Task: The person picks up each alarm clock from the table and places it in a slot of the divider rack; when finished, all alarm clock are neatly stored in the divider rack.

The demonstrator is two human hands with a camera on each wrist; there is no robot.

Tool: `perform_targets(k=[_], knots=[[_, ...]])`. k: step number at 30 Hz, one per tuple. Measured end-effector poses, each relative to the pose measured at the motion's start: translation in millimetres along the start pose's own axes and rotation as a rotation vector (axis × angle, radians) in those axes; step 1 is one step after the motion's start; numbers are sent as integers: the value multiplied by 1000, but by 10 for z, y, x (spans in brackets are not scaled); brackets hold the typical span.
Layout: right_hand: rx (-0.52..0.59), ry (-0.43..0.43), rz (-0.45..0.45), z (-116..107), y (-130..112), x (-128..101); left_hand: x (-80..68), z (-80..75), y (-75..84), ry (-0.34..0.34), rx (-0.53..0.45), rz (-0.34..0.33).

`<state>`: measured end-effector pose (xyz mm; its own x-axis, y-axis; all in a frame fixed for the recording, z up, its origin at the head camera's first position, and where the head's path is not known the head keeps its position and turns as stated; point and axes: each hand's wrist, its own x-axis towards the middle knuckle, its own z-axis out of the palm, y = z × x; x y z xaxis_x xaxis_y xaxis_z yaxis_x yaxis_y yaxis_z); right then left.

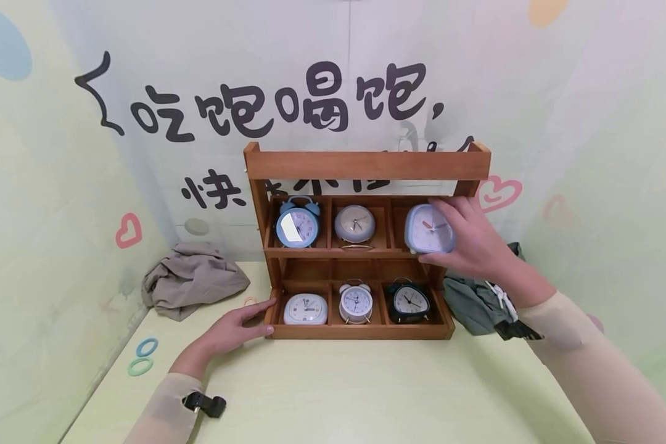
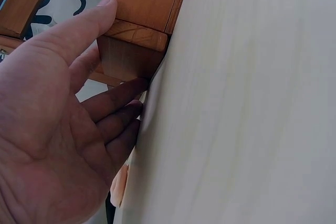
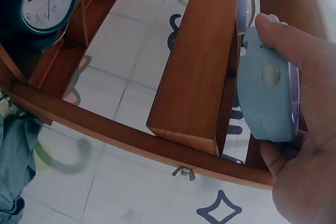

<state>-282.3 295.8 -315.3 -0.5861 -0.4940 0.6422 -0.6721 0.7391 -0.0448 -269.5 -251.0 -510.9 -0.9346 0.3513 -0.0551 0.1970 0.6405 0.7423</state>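
My right hand (image 1: 472, 237) grips a light blue, rounded-square alarm clock (image 1: 430, 228) in front of the upper right compartment, its face turned outward. In the right wrist view the fingers hold that clock from top and bottom, its pale blue side (image 3: 268, 85) showing. At the lower left corner of a two-tier wooden rack (image 1: 361, 333), my left hand (image 1: 235, 327) holds the end between thumb and fingers. A blue twin-bell clock (image 1: 296, 227) and a round clock (image 1: 355, 223) sit on the upper tier. Below stand a white rounded clock (image 1: 305, 308), a white twin-bell clock (image 1: 356, 303) and a black triangular clock (image 1: 409, 302).
Crumpled grey-brown cloth (image 1: 194, 280) lies left of the rack, dark green cloth (image 1: 472, 302) on its right. A blue ring (image 1: 147, 346) and a green ring (image 1: 140, 367) lie on the pale table (image 1: 333, 394). A printed backdrop (image 1: 288, 37) stands behind.
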Motion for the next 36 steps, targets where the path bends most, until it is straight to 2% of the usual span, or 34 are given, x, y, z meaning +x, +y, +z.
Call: perform_targets(k=[4, 11, 20, 36], knots=[[-18, -24, -14, 32, 42, 131, -2, 1, -2, 5, 11, 0], [-61, -129, 46, 55, 68, 255, 10, 2, 11, -5, 9, 0], [-58, -192, 60, 59, 87, 401, 16, 3, -2, 0, 15, -4], [-47, -442, 147, 37, 54, 562, -6, 11, 14, 5, 15, -13]])
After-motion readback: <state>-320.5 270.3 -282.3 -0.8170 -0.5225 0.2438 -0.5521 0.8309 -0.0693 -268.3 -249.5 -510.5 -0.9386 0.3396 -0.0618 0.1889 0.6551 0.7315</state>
